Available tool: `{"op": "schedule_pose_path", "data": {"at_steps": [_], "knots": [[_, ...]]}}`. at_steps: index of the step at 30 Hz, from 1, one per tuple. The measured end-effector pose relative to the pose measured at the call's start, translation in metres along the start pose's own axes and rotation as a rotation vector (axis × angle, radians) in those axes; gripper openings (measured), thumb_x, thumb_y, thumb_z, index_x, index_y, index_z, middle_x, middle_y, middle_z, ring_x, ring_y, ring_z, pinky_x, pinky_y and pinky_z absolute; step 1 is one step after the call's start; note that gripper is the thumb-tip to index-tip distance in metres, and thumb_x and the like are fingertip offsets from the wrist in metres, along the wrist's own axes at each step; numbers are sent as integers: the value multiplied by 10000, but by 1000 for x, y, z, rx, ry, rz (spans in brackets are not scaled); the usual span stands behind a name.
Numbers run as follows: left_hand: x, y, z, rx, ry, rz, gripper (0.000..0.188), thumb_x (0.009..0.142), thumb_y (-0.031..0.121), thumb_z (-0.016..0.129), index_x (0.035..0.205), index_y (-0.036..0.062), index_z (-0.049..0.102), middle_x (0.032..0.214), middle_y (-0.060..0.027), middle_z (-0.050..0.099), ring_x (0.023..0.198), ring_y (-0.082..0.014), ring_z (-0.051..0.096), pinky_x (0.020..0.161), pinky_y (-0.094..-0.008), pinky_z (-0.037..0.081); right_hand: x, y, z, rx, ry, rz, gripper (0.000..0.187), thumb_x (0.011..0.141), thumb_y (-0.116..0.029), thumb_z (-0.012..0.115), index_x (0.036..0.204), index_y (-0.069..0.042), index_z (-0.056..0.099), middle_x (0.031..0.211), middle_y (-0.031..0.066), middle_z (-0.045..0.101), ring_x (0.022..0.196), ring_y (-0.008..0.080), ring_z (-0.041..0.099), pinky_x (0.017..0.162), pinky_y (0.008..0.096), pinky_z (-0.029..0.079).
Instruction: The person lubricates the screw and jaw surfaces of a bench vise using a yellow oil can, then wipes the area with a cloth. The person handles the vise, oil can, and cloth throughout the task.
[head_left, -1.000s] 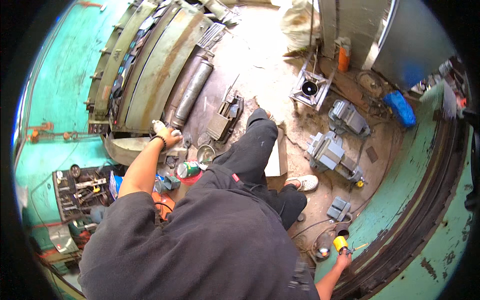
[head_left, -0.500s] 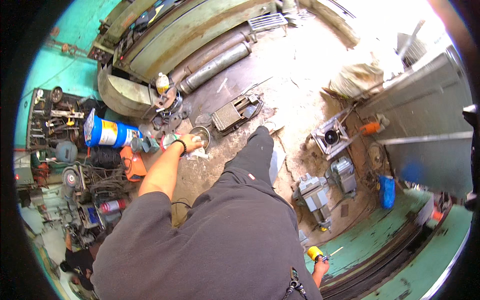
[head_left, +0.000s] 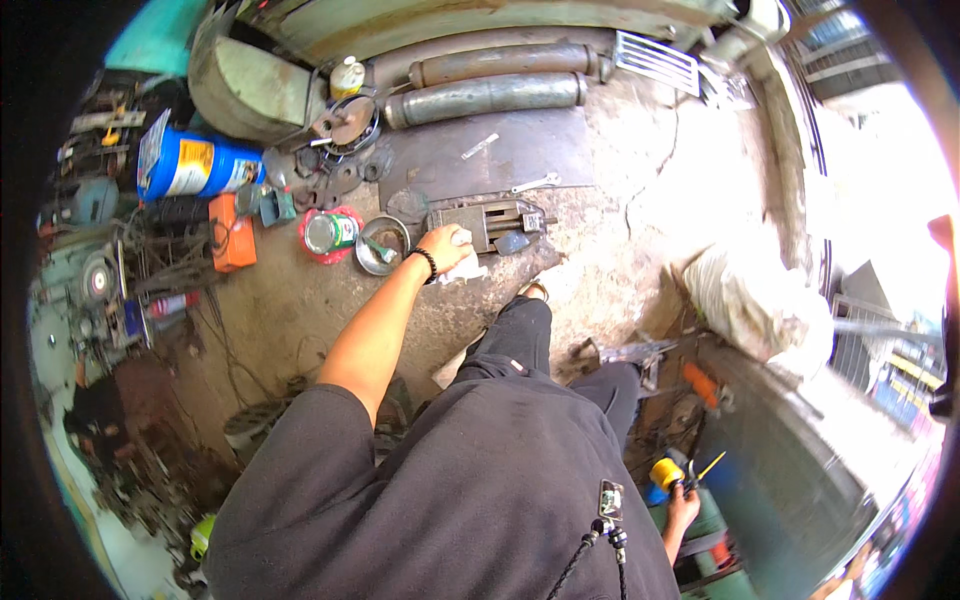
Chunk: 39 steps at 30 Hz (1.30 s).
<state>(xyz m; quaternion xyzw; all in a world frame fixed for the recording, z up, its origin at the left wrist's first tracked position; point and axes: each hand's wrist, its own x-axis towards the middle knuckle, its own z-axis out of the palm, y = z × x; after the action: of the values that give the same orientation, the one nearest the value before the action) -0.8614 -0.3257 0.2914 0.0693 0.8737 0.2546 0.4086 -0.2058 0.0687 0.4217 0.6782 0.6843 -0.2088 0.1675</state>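
My left hand is closed on a crumpled white rag, reaching to the near left end of a grey machine vise on the floor. Some of the fingers are hidden behind the rag. Just left of that hand stands a round metal bowl with a green-handled brush in it. Beside the bowl, an open can sits on something red. At the lower right, my right hand grips a yellow oil can with a dark top and a thin yellow spout, held away from the vise.
Behind the vise, a dark metal sheet carries a wrench. Two large pipes lie beyond it. A blue drum and an orange box are at left. White sacking and a metal panel stand at right.
My view has turned. My left hand with the rag has moved from beside the bowl to the vise. The right hand still holds the oil can.
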Motion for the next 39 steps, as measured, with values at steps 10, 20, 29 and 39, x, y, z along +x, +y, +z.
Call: {"op": "schedule_pose_path", "data": {"at_steps": [10, 20, 29, 39], "knots": [[-89, -111, 16, -137, 98, -549, 706, 839, 518, 671, 1304, -6, 586, 1292, -232, 611, 1192, -357, 592, 1016, -428, 455, 239, -337, -98, 77, -52, -526, 326, 887, -261, 688, 1029, 31, 657, 779, 63, 614, 713, 173, 562, 679, 335, 459], [-46, 31, 151, -526, -160, -900, 869, 874, 634, 569, 1423, -30, 459, 1425, -237, 507, 1300, -354, 509, 1058, -429, 429, 437, -658, -112, -355, -237, -980, 352, 827, -257, 713, 1037, 25, 699, 863, 172, 718, 791, 264, 690, 756, 395, 533], [34, 158, 130, -680, 325, -842, 821, 807, 548, 694, 1308, -85, 543, 1186, -253, 652, 1025, -335, 661, 911, -410, 505, 398, -950, -77, -824, -93, -1417, 325, 800, -341, 666, 992, -94, 753, 929, 197, 718, 898, 381, 692, 806, 481, 529], [68, 152, 140, -993, 109, -1147, 818, 781, 697, 646, 1260, 34, 638, 1311, -238, 599, 1213, -381, 576, 1034, -444, 451, 166, -1154, 63, -870, -213, -1887, 327, 830, -297, 678, 1061, -69, 712, 924, 198, 716, 877, 367, 697, 799, 467, 529]]}}
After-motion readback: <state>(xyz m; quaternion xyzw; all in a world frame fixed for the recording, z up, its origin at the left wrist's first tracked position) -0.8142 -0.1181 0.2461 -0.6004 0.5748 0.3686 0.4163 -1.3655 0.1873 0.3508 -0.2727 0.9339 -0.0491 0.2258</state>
